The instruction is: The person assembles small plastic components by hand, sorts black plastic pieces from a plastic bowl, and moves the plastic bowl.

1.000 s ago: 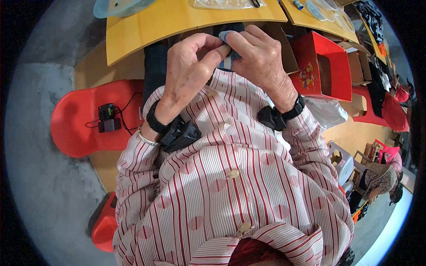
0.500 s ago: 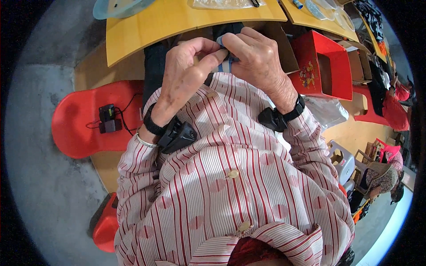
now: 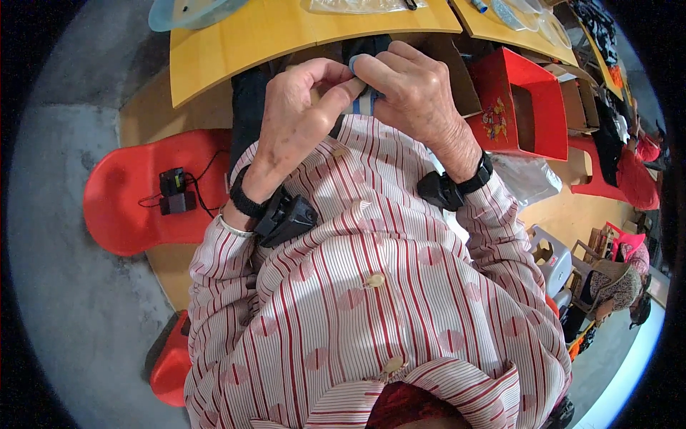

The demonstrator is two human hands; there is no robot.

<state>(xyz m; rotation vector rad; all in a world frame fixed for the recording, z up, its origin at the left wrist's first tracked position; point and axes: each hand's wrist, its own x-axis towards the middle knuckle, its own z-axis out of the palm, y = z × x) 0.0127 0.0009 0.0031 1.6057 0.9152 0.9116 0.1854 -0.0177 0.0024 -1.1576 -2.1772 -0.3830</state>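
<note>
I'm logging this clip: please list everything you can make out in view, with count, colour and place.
small item: 1, blue, at the fingertips, mostly hidden
tables: at least 2, yellow, along the top
bowl: 1, pale blue, upper left
plastic bags: at least 2, clear, table and below red box
red box: 1, red, right of the hands
cardboard boxes: at least 2, brown, beside red box
red seats: at least 2, red, left side
device: 1, black, cabled, on upper left seat
stool: at least 1, grey, right
other people: at least 2, mixed colours, far right
shirt: 1, red-striped white, centre
wrist straps: 2, black, wrists
left hand, right hand: 2, bare, top centre
</note>
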